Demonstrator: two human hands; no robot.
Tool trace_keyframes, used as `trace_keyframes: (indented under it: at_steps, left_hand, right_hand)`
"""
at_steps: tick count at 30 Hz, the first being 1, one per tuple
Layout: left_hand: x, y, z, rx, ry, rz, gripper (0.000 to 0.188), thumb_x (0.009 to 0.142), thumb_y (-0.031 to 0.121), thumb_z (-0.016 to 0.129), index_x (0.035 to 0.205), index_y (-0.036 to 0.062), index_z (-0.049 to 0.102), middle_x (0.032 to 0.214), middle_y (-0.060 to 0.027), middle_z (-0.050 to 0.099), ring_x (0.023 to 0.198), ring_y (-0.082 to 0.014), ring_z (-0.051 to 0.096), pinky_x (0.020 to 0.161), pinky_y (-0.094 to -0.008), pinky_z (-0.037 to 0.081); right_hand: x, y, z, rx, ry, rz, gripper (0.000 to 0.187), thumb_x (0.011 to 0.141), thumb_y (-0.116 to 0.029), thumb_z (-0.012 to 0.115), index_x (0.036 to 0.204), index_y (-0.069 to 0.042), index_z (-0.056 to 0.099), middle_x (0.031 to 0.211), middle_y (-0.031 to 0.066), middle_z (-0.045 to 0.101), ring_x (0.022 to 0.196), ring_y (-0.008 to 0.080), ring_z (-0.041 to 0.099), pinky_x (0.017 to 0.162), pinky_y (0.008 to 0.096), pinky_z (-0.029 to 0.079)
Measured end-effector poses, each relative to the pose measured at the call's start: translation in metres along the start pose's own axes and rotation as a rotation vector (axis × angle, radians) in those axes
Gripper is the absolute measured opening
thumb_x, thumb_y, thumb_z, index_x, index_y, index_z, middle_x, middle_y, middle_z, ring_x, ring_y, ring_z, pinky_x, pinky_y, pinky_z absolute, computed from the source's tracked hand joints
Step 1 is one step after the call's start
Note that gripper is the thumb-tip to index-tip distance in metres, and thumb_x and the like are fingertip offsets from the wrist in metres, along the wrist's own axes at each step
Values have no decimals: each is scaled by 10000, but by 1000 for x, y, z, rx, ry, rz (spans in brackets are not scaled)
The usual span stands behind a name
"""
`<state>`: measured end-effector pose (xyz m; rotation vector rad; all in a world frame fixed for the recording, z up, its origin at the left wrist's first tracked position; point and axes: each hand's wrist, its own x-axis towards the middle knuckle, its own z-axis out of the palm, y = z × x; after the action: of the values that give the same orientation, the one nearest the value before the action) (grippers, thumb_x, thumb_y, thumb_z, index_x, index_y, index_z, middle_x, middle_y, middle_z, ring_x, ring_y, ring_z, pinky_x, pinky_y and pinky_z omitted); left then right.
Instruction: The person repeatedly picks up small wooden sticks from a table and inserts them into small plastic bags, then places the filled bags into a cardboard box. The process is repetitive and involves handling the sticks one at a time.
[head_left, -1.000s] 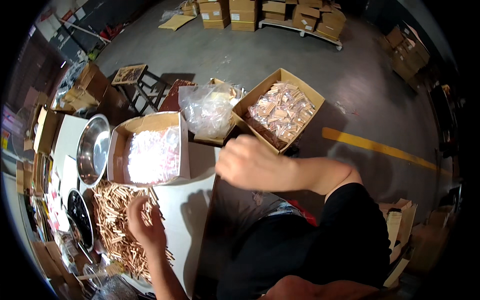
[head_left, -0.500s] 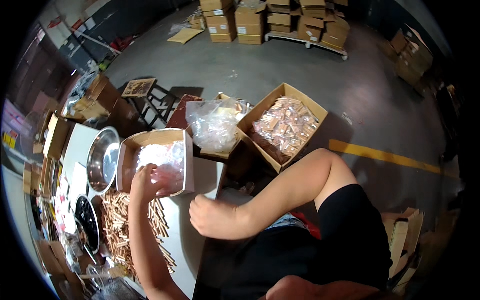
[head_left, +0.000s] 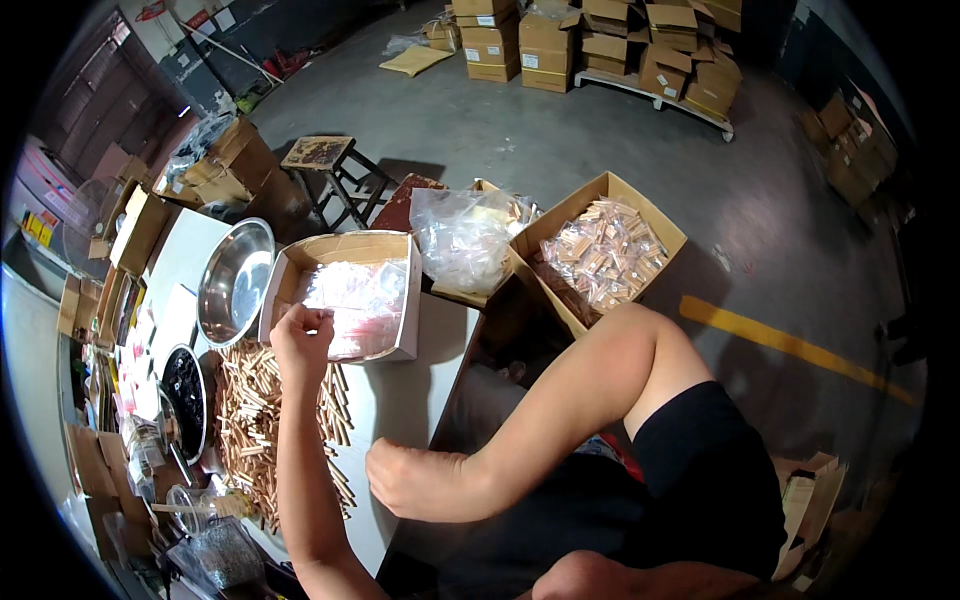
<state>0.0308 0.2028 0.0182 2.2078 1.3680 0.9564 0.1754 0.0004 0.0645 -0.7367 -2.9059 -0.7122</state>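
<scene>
My left hand (head_left: 302, 338) is at the front left rim of a carton (head_left: 418, 300) full of small clear plastic bags (head_left: 362, 292). Its fingers are bent together in a pinch, and anything between them is too small to make out. Over the table's right edge, my right hand (head_left: 415, 482) is curled closed; its palm side is hidden. Beneath and beside my left forearm, many short wooden sticks (head_left: 250, 415) lie heaped on the white table (head_left: 385, 400).
A steel bowl (head_left: 237, 280) and a bowl of black pieces (head_left: 183, 395) stand left of the carton. Beyond the table's right edge is an open cardboard box (head_left: 672, 262) of bagged wooden pieces, beside a large clear bag (head_left: 460, 240). A stool (head_left: 318, 153) stands farther back.
My left hand has drawn back from over the bags to the carton's front left rim. My right hand stays closed, slightly nearer me. The whole view has shifted.
</scene>
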Motion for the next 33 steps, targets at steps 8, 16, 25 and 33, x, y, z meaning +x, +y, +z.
trace_keyframes:
  at_steps: [8, 16, 25, 33]
  left_hand:
    - [-31, 14, -23, -540, 76, -269, 56, 927, 6, 635, 969, -27, 619, 834, -19, 624, 768, -68, 563, 718, -205, 451]
    - [-172, 19, -57, -719, 274, -252, 216, 1017, 109, 535, 1080, -39, 679, 974, -70, 661, 947, -139, 602, 894, -278, 461]
    - [-325, 40, -46, -1119, 627, -596, 170, 871, 24, 701, 725, 21, 613, 690, -30, 583, 616, -112, 509, 569, -246, 399]
    - [-343, 60, -33, -1247, 325, -646, 95, 913, 11, 656, 961, -41, 719, 858, -64, 656, 802, -140, 610, 732, -263, 489]
  right_hand:
    - [11, -9, -12, 83, 132, 0, 190, 810, -238, 568, 780, -67, 645, 729, 23, 566, 708, 180, 520, 665, 311, 356]
    - [9, -2, 55, 599, -30, 76, 75, 769, -156, 611, 751, -83, 604, 778, 69, 606, 762, 231, 612, 665, 354, 495]
    - [66, 25, 132, 604, 221, 315, 310, 842, -39, 532, 1145, -9, 594, 1178, 165, 573, 1113, 344, 569, 921, 403, 508]
    - [62, 13, 126, 761, 217, 301, 329, 847, 10, 548, 1167, 13, 626, 1160, 162, 599, 1093, 348, 570, 928, 403, 495]
